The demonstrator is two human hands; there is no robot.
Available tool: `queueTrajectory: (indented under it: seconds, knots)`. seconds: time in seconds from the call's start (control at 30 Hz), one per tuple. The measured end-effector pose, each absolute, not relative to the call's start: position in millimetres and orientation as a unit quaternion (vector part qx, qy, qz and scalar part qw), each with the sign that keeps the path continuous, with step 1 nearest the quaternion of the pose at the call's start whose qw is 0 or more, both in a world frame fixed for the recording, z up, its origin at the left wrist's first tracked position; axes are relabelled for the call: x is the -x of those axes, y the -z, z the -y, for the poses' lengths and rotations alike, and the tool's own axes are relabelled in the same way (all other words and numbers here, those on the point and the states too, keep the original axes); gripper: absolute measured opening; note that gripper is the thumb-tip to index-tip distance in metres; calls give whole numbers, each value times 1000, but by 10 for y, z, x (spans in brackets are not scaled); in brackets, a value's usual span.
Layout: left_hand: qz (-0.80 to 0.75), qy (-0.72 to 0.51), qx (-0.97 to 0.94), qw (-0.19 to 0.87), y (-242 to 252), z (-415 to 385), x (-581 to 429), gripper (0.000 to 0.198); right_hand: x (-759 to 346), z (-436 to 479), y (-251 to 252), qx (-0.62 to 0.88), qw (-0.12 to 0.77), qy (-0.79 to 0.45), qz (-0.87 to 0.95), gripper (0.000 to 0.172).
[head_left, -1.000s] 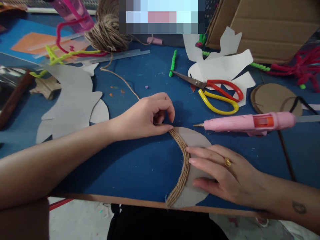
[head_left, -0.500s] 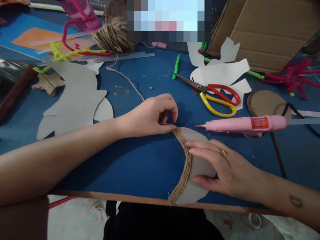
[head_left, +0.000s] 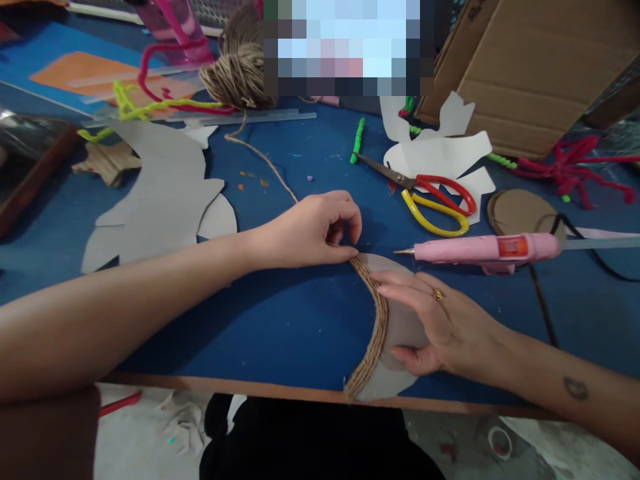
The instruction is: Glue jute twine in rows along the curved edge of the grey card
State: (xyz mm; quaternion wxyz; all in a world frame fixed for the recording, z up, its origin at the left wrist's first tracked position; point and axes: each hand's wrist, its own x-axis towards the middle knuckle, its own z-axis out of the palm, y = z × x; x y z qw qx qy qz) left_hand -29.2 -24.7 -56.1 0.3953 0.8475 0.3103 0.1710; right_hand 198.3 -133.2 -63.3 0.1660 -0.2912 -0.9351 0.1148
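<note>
Currently, we have both hands on one workpiece but apart from each other: a curved grey card (head_left: 403,327) with a twine band (head_left: 381,320) along its inner, left-hand edge. The card lies flat on the blue table (head_left: 280,320), at the near edge. We place the left hand (head_left: 330,223) at the card's upper end, thumb tip against the band and index finger curled above it with a gap between; we cannot tell whether the hidden fingers grip the twine. We rest the right hand (head_left: 443,327) loosely spread over the card, two fingertips at the band and the thumb lower down. From behind the left hand, a loose strand (head_left: 267,162) runs back to the twine ball (head_left: 237,77). Just beyond the right hand we note the pink glue gun (head_left: 465,249), nozzle pointing left; behind it, the scissors (head_left: 411,181) lie partly over white cutouts (head_left: 435,155), and grey cutouts (head_left: 165,187) lie beyond the left forearm
</note>
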Motion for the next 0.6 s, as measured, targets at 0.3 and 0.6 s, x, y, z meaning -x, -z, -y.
queueTrajectory:
  seconds: [0.3,0.6]
  knots:
    - [-306,-174,-851,389,568,246,297,11,-1952,1303,630,304,138,-160,929,70]
    - [-285,-161,-867,376,531,231,317,10,-1909,1272,561,299,115,-160,934,75]
